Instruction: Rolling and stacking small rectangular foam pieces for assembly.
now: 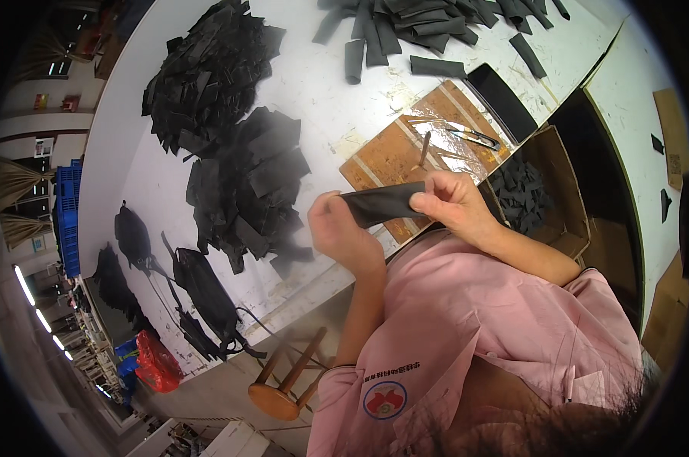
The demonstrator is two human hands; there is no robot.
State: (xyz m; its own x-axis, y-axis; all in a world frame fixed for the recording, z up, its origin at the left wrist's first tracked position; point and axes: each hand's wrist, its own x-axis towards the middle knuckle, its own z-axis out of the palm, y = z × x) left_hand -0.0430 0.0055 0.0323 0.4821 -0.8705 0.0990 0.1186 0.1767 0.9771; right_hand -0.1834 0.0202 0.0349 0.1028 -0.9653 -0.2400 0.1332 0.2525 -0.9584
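A short piece of black fabric (382, 204), folded or tube-like, is stretched level between my two hands above the table's near edge. My left hand (343, 234) is closed on its left end, with the fingers curled round it. At the other end my right hand (455, 202) pinches the fabric between thumb and fingers. Just beyond the hands lies a brown wooden board (375, 156) with pale tape strips. On it a small upright peg (425, 145) stands near a pair of scissors or snips (474, 135).
Loose black fabric pieces (249, 179) are heaped on the white table (314, 91). Rolled black tubes (413, 27) lie at the far side. A black phone-like slab (502, 103) rests by the board. At right is a carton (565, 183) of black scraps; black bags (207, 289) and a stool (276, 400) are left.
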